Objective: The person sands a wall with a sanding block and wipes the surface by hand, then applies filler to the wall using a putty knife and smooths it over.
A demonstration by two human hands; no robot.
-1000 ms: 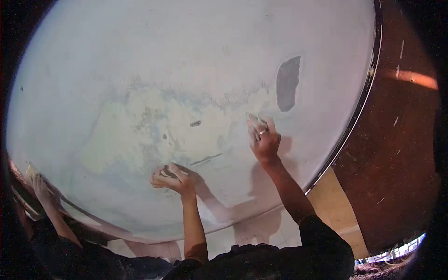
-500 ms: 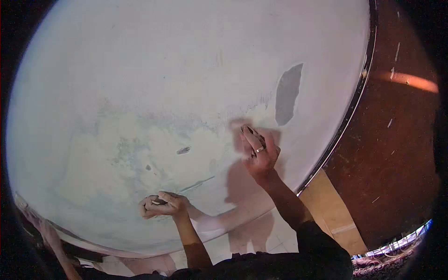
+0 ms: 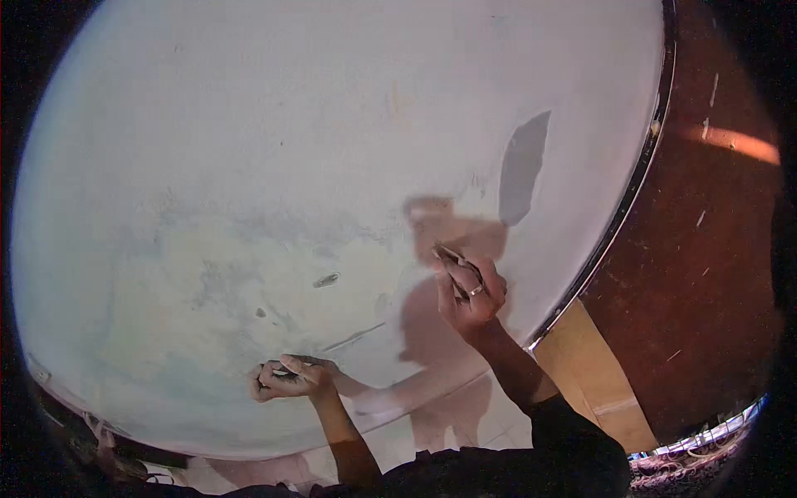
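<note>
Before me spreads a large pale, glossy panel (image 3: 332, 108) with smooth yellowish-white patches and grey smudges. My right hand (image 3: 471, 289), with a ring on one finger, is closed in front of its right-hand part. A thin dark edge shows between thumb and fingers, too small to name. Lower and to the left, my left hand (image 3: 289, 378) is curled with its fingertips drawn in; what lies inside it, if anything, is hidden. Between and above the hands are a small dark oval mark (image 3: 327, 280) and a thin grey line (image 3: 353, 336) on the panel.
A grey elongated patch (image 3: 525, 170) lies on the panel's right. Black trim (image 3: 638, 178) follows its edge. Beyond are a reddish-brown surface (image 3: 697, 274) and a tan strip (image 3: 594, 365). What looks like part of another person's arm (image 3: 105, 436) is at lower left.
My right hand has moved slightly down and right, its fingers turned a little. My left hand is slightly lower. The arm at lower left has dropped mostly from view.
</note>
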